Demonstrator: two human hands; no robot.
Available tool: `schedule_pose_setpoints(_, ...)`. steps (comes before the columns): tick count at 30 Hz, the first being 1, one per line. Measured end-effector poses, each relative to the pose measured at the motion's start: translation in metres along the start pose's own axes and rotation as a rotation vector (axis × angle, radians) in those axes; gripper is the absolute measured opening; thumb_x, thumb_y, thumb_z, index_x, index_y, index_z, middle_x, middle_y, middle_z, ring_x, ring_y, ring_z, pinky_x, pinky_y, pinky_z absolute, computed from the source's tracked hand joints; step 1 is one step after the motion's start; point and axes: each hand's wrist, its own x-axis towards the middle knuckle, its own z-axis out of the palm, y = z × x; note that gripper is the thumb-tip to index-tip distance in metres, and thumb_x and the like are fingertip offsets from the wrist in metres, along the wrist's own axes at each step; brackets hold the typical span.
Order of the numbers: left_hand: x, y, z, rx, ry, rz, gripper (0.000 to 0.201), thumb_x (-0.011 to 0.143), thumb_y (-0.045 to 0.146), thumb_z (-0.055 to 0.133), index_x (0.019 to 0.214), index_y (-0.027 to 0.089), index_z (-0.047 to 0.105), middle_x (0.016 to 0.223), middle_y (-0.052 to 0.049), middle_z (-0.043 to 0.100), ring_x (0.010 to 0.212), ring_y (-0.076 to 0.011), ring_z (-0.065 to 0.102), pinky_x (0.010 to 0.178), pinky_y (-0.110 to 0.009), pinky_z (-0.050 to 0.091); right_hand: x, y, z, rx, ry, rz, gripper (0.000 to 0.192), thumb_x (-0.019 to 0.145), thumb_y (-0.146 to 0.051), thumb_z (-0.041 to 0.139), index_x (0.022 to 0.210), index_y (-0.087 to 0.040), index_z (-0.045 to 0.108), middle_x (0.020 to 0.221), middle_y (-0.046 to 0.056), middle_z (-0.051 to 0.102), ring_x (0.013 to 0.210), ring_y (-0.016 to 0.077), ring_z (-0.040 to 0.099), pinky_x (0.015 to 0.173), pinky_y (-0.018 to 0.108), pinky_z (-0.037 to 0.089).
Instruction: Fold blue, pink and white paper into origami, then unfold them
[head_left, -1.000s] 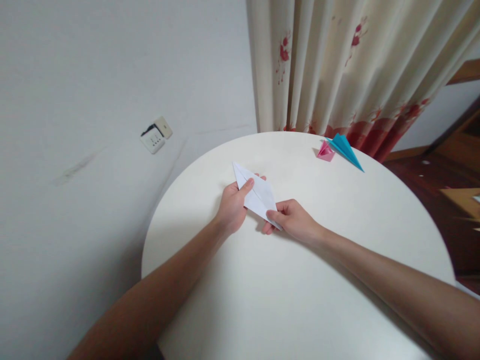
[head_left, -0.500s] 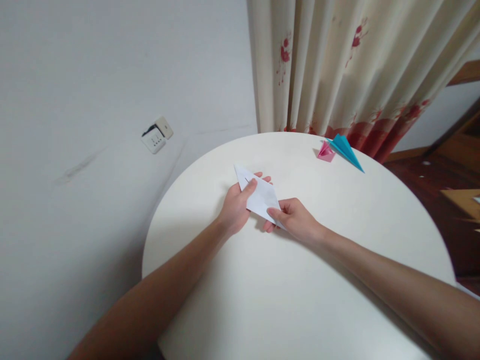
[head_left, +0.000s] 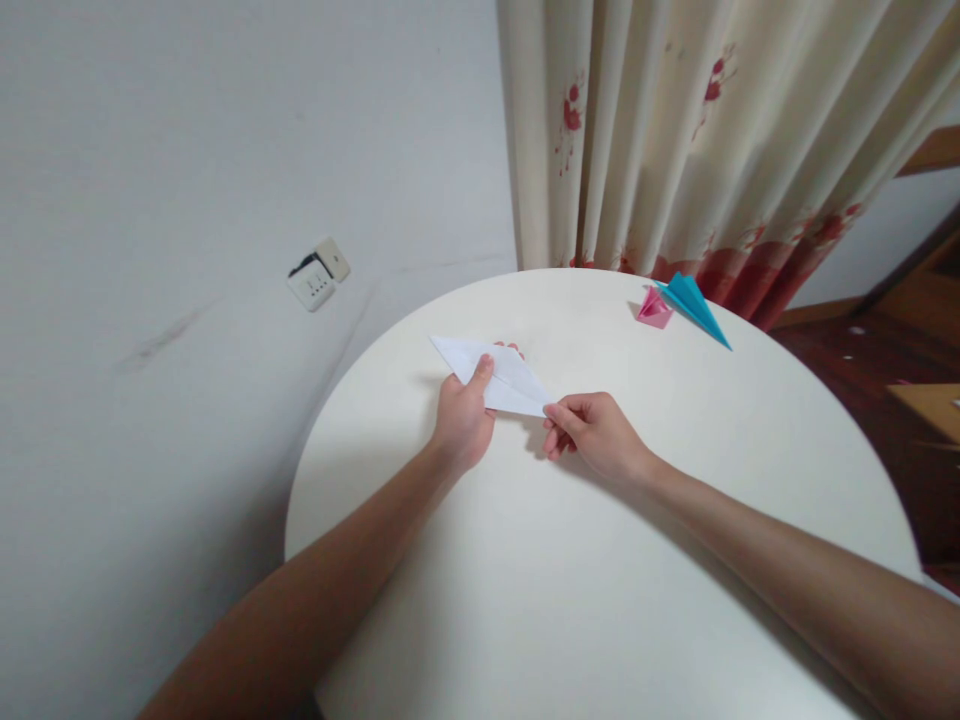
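Observation:
A white folded paper [head_left: 514, 380], shaped like a long diamond with a crease along it, is held just above the round white table [head_left: 585, 600]. My left hand [head_left: 465, 415] grips its left part, thumb on top and fingers underneath; some fingertips show past the far edge. With thumb and index finger, my right hand [head_left: 596, 430] pinches the paper's pointed right corner, its other fingers curled below. The paper's other pointed end sticks out to the left beyond my left thumb.
A pink folded paper piece [head_left: 655, 308] and a blue paper plane [head_left: 694, 308] lie at the table's far right edge. Behind hangs a cream curtain [head_left: 622, 130] with red flowers. The wall on the left carries a socket [head_left: 311, 286].
The paper has turned and shifted left, its left tip now reaching further out. My right hand's hold has slid from the paper's lower face to its right corner.

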Motion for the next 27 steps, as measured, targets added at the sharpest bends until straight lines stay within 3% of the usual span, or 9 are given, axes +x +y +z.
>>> schedule_pose_setpoints(6, 0.007, 0.01, -0.004, -0.034, 0.082, 0.1, 0.017, 0.087, 0.024, 0.066, 0.101, 0.014, 0.067, 0.114, -0.012, 0.071, 0.122, -0.026, 0.059, 0.107, -0.043, 0.047, 0.006, 0.003, -0.011, -0.068, 0.135, -0.043, 0.041, 0.089, -0.053, 0.052, 0.068, -0.018, 0.057, 0.057, 0.006, 0.066, 0.048, 0.0163, 0.062, 0.049, 0.027, 0.043)
schedule_pose_setpoints(11, 0.001, 0.005, 0.0, -0.048, 0.008, 0.012, 0.019, 0.087, 0.024, 0.066, 0.103, 0.014, 0.066, 0.115, -0.012, 0.071, 0.121, -0.0255, 0.06, 0.108, -0.044, 0.046, 0.012, -0.001, -0.02, -0.075, 0.313, -0.131, 0.05, 0.089, -0.061, 0.048, 0.089, -0.014, 0.065, 0.09, 0.013, 0.072, 0.076, 0.0201, 0.067, 0.059, 0.029, 0.047)
schedule_pose_setpoints(13, -0.005, 0.002, 0.004, -0.044, -0.031, -0.031, 0.024, 0.086, 0.026, 0.068, 0.107, 0.014, 0.065, 0.117, -0.013, 0.07, 0.12, -0.026, 0.061, 0.107, -0.044, 0.045, 0.011, -0.003, -0.019, -0.061, 0.244, -0.16, 0.055, 0.088, -0.065, 0.048, 0.095, -0.014, 0.067, 0.094, 0.013, 0.073, 0.08, 0.0203, 0.065, 0.065, 0.03, 0.048)
schedule_pose_setpoints(18, -0.014, -0.003, 0.009, -0.011, -0.092, -0.067, 0.034, 0.082, 0.03, 0.074, 0.109, 0.012, 0.065, 0.116, -0.015, 0.07, 0.113, -0.0276, 0.065, 0.101, -0.045, 0.049, 0.002, -0.005, -0.006, -0.153, -0.033, -0.107, 0.047, 0.083, -0.058, 0.061, 0.075, -0.013, 0.073, 0.075, 0.009, 0.073, 0.064, 0.0164, 0.06, 0.062, 0.029, 0.043)
schedule_pose_setpoints(23, -0.021, -0.01, 0.01, 0.069, -0.17, -0.1, 0.035, 0.073, 0.02, 0.08, 0.106, 0.013, 0.068, 0.115, -0.013, 0.071, 0.106, -0.0259, 0.067, 0.089, -0.037, 0.054, 0.001, 0.001, 0.0, -0.032, -0.026, -0.042, 0.039, 0.08, -0.051, 0.066, 0.077, -0.013, 0.075, 0.075, 0.01, 0.075, 0.062, 0.0163, 0.063, 0.064, 0.029, 0.046)
schedule_pose_setpoints(27, -0.025, -0.015, 0.009, 0.106, -0.163, -0.141, 0.031, 0.073, 0.019, 0.079, 0.101, 0.012, 0.071, 0.113, -0.013, 0.071, 0.102, -0.0247, 0.068, 0.086, -0.034, 0.054, 0.002, 0.001, 0.0, 0.01, -0.029, -0.008, 0.041, 0.077, -0.053, 0.069, 0.074, -0.012, 0.074, 0.074, 0.011, 0.075, 0.061, 0.016, 0.064, 0.061, 0.028, 0.047)
